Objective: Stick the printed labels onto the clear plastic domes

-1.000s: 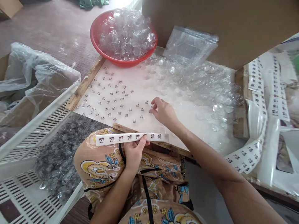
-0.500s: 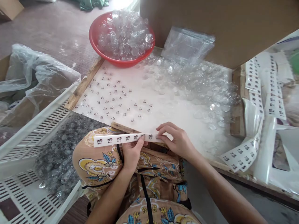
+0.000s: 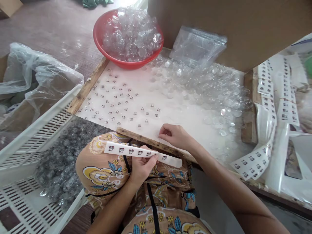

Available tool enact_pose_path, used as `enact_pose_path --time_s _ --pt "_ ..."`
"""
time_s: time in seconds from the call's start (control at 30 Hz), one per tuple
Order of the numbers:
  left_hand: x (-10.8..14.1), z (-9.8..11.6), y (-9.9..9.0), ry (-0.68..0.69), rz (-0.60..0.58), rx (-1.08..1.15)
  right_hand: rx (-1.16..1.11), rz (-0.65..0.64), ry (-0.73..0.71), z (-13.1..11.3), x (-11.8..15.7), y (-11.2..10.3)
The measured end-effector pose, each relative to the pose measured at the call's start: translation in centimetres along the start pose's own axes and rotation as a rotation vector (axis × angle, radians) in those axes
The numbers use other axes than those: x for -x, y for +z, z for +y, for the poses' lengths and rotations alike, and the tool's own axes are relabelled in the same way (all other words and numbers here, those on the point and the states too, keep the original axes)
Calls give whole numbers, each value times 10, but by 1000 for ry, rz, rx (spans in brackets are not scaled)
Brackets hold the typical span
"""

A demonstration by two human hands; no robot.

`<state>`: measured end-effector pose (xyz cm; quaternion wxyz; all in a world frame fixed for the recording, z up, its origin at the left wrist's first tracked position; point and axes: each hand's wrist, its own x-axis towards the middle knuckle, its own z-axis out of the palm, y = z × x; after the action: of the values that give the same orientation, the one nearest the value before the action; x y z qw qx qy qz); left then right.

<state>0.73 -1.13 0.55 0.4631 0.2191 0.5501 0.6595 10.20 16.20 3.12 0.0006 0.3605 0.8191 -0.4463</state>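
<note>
My left hand [image 3: 143, 167] pinches a white strip of panda stickers [image 3: 126, 151] between thumb and fingers, above my lap. The strip slants slightly down to the right, and its right end is bare backing. My right hand [image 3: 174, 135] is closed in a pinch low over the white board [image 3: 156, 87], near its front edge. A small dark mark of a panda sticker shows at its fingertips, mostly hidden. On the board's left half lie several clear round pieces with panda prints [image 3: 119, 102]. Loose clear domed discs [image 3: 202, 81] are heaped over the back and right.
A red basin [image 3: 104, 53] piled with clear discs stands at the back left. Wooden strips [image 3: 89, 86] edge the board. A white plastic crate [image 3: 31, 201] with many clear pieces is at left. Bundled sticker sheets [image 3: 253, 162] lie at right. Behind are a plastic bag [image 3: 197, 45] and a cardboard panel [image 3: 231, 29].
My right hand has left the strip, carrying a sticker up and slightly left over the board. The strip's right end is now bare and free. My left hand has moved slightly down and right.
</note>
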Motion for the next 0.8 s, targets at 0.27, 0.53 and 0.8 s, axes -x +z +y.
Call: enact_pose_path --time_s 0.27,0.53,0.8 --pt "-2 3 3 -52 64 23 345 104 -38 -15 -15 16" --pt "-14 1 8 -55 275 51 229 337 -82 -11 -27 0" --pt "-17 1 9 -5 295 -23 -32 136 -234 -16 50 13"
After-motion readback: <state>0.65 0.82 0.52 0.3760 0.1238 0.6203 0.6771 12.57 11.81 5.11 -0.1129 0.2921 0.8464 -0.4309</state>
